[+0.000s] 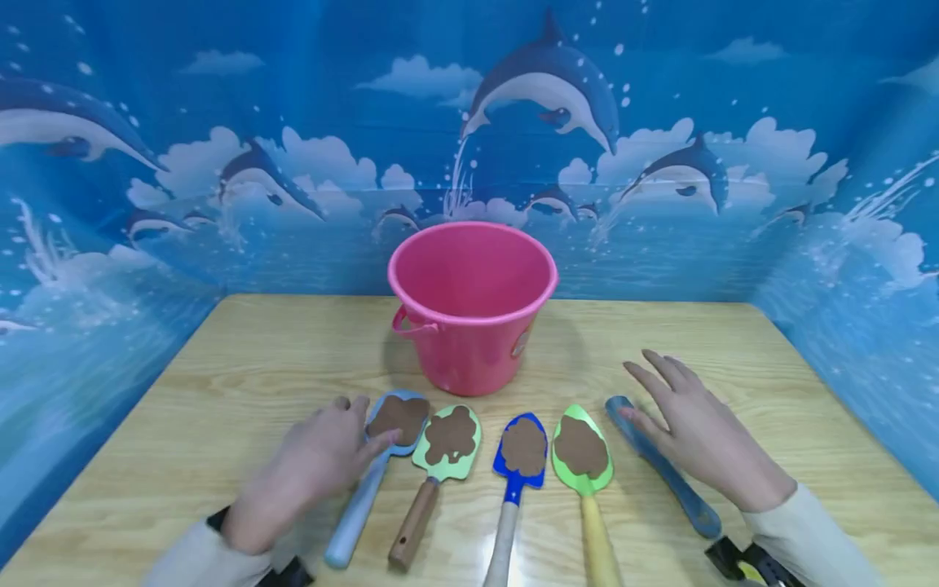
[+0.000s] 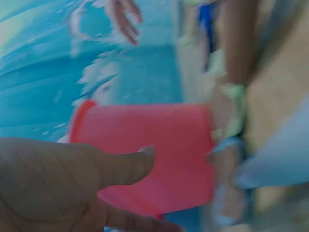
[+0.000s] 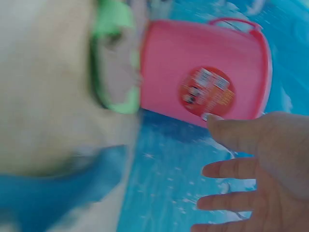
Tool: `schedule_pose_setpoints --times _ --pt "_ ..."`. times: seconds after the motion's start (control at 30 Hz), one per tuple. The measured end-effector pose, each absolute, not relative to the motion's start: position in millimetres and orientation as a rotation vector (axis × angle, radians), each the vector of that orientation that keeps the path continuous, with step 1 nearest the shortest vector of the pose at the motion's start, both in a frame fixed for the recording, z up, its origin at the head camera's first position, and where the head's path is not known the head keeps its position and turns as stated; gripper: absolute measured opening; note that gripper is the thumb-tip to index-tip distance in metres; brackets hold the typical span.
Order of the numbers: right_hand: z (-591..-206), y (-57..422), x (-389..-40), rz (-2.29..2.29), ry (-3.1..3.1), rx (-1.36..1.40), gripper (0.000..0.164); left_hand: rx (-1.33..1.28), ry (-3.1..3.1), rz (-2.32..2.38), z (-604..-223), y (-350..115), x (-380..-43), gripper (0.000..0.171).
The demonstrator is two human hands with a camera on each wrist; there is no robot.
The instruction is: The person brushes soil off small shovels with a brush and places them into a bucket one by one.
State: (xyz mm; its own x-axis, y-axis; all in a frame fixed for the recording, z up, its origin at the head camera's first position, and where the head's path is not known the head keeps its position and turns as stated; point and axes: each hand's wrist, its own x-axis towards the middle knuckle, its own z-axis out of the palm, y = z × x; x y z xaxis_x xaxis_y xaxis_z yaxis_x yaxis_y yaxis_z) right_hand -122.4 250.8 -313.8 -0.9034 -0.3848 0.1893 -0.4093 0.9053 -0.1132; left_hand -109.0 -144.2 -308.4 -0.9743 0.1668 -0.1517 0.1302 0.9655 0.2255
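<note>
My left hand [image 1: 311, 461], blurred, hovers at the blade of a light blue toy shovel [image 1: 359, 509], its fingers loose and gripping nothing; whether it touches the blade I cannot tell. Beside that lie a light green shovel [image 1: 462, 465] with a brown handle, a dark blue shovel [image 1: 513, 487] with a grey handle and a green trowel [image 1: 606, 473] with a yellow handle. Every blade bears a brown patch. At the right, my right hand [image 1: 693, 428] is spread above a long blue tool [image 1: 671, 477] with a hole at its near end. In the right wrist view its fingers [image 3: 231, 169] are straight.
A pink bucket [image 1: 469, 350] stands upright behind the shovels, its handle [image 1: 414, 328] hanging at the left. The wooden table [image 1: 293, 350] meets a blue dolphin-print curtain [image 1: 308, 244] at the back and both sides.
</note>
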Motion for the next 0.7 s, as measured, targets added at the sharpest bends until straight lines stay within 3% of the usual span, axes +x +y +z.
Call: schedule_pose_setpoints --times 0.13,0.33,0.53,0.7 --pt "-337.0 260.1 -104.7 0.173 -2.956 0.589 0.064 0.202 2.851 0.405 -330.6 -147.0 -100.1 0.063" --pt "-365.5 272.1 -87.6 0.173 -3.097 0.481 0.069 0.163 2.795 0.503 -349.7 -149.4 -91.9 0.077" --pt "-372.8 275.3 -84.3 0.202 -3.107 0.455 0.068 0.222 2.915 0.474 -360.4 -147.4 -88.6 0.033" --pt "-373.3 276.6 -86.8 0.328 -3.155 0.441 0.072 0.195 2.944 0.493 -366.7 -148.2 -90.2 0.028"
